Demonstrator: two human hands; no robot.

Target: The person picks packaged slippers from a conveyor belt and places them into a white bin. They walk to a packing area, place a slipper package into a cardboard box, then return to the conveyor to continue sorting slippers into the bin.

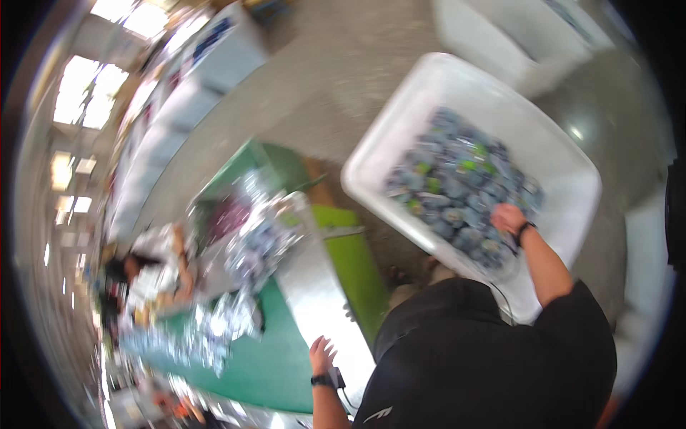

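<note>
My right hand (508, 219) reaches into a large white plastic tub (572, 168), its fingers curled among the contents. Any item in its grasp is hidden. Many small, rounded, dark blue-grey items (468, 193) lie heaped in the tub, several with bright green parts; blur hides their exact kind. My left hand (322, 355) is over the metal edge (314, 286) of a green-topped work table (275, 350), fingers apart and holding nothing. Both wrists wear dark bands. Farther along the table, shiny clear plastic packs (254, 250) are piled.
A green bin (279, 164) stands at the table's far end, with a lime-green panel (355, 264) along the near side. Another person (161, 268) sits across the table. More white tubs (493, 36) stand at the far right, and others (171, 111) line the left.
</note>
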